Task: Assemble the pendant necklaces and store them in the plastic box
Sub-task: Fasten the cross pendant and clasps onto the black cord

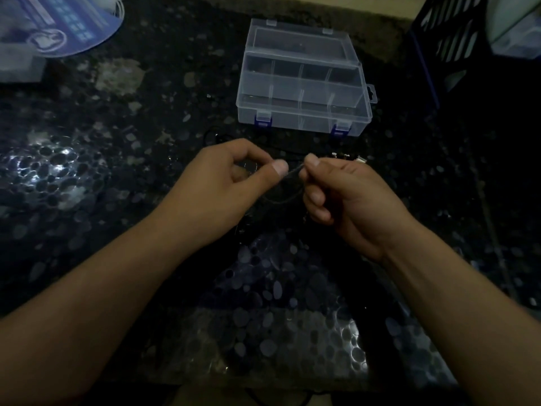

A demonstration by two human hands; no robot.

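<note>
Head view looks down on a dark polished stone table (87,177), speckled with pale pebble-like flecks and glossy where light catches it. Both hands meet near the middle. The left hand (231,186) has its grip closed, thumb pressed against curled fingers, pinching one end of a thin black cord (292,172). The right hand (348,191) pinches the same cord between thumb and forefinger just beside it, its other fingers curled in. A short taut stretch of cord runs between the two grips, and a slack loop hangs below them. Something small, round and metallic shows behind the left fingers; too dim to tell what. Beyond the hands stands the clear plastic box (304,80), rectangular, lid open, with thin dividers and blue latches at its near edge. Small shiny metal pieces (348,156) lie on the table just past the right hand.
</note>
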